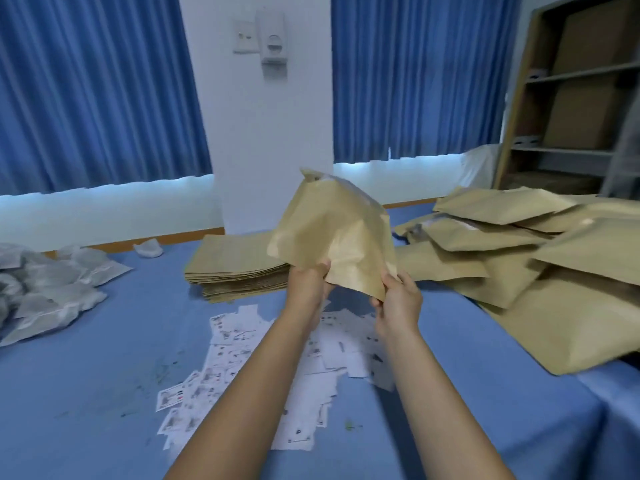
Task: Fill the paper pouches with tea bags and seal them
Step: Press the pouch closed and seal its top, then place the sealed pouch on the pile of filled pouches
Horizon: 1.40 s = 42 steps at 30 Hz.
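I hold a brown paper pouch (332,230) up over the middle of the blue table, tilted, its far end pointing away from me. My left hand (308,282) grips its near left edge and my right hand (398,296) pinches its near right corner. The pouch looks puffed, and its contents are hidden. A flat stack of brown pouches (235,268) lies just behind my hands. Clear packets of tea bags (45,292) are heaped at the left edge of the table.
A loose pile of bulging brown pouches (540,265) covers the right side of the table. Several small printed white slips (249,362) are scattered under my forearms. Blue curtains, a white pillar and a shelf with cardboard boxes (581,84) stand behind the blue table (104,393).
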Tool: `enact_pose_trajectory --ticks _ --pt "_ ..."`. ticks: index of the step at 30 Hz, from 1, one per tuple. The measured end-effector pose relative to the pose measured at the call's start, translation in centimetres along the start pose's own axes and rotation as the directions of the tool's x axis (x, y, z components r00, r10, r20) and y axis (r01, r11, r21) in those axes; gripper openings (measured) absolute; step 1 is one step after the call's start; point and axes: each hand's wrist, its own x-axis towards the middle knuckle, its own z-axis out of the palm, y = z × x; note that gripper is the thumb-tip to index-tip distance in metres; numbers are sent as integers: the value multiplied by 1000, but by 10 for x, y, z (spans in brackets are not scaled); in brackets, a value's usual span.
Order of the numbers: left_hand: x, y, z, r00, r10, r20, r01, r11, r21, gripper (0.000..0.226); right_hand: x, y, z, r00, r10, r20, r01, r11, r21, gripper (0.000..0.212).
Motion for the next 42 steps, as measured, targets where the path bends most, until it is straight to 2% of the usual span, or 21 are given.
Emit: enact_pose_trajectory --ticks 3,6,10,12,14,16,18,20,21,23,25,26,28,29,31,32,33,34,37,39,42 --pt "-8 -32 37 983 -168 76 176 978 -113 40 12 -12 -34 979 -136 -149 136 991 -5 22" --pt "-10 -44 83 939 -278 201 317 927 -198 38 30 -37 -57 954 -225 -200 234 972 19 23" --pt "3 -23 155 852 -326 410 427 886 -183 32 67 -103 -65 875 -398 -275 432 899 73 28" --pt "4 -18 182 807 -317 499 424 898 -115 36 86 -135 -69 845 -409 -345 479 865 147 22" --pt "1 -24 195 778 -338 530 358 931 68 37 101 -152 -73 883 -348 -316 448 825 345 26" --pt "-3 -38 195 763 -385 520 256 918 303 42 110 -151 -76 946 -243 -215 317 832 455 27" --pt "-1 -57 185 748 -420 514 179 874 452 36 113 -133 -72 992 -83 -98 114 919 378 4" --pt "3 -72 172 773 -424 472 171 856 489 25 111 -103 -61 998 45 -38 -35 972 232 21" --pt "7 -76 164 806 -413 424 171 848 501 26 108 -88 -53 997 69 -44 -60 981 186 23" --pt "17 -79 148 888 -316 333 62 801 595 27 100 -63 -35 995 84 -56 -74 985 158 20" --pt "30 -77 124 963 -105 250 -101 716 691 23 92 -40 -14 995 94 -40 -87 986 143 21" --pt "38 -73 108 977 21 210 -169 674 719 22 89 -28 -3 993 114 -14 -111 984 140 23" --pt "56 -63 71 955 252 155 -273 549 790 18 84 -1 21 984 167 63 -175 970 169 24" --pt "68 -58 52 928 339 155 -296 415 860 19 81 14 33 977 197 83 -209 961 179 25" --pt "92 -48 10 891 395 223 -237 -13 971 29 77 50 52 962 262 82 -273 942 192 26" --pt "103 -44 -11 902 359 242 -173 -215 961 36 73 68 58 951 296 93 -308 935 177 25" --pt "113 -40 -30 922 308 234 -115 -358 927 44 69 85 61 934 339 110 -352 926 133 24" --pt "123 -38 -49 942 260 214 -78 -450 890 52 65 100 63 916 381 126 -392 917 74 23" --pt "148 -33 -90 960 160 230 -96 -583 807 59 59 125 65 879 448 166 -447 894 -45 18" --pt "158 -33 -101 950 123 288 -159 -603 781 46 61 126 66 879 440 184 -428 898 -101 20" --pt "157 -32 -106 934 144 328 -170 -628 760 26 65 124 64 893 422 154 -404 905 -137 19"
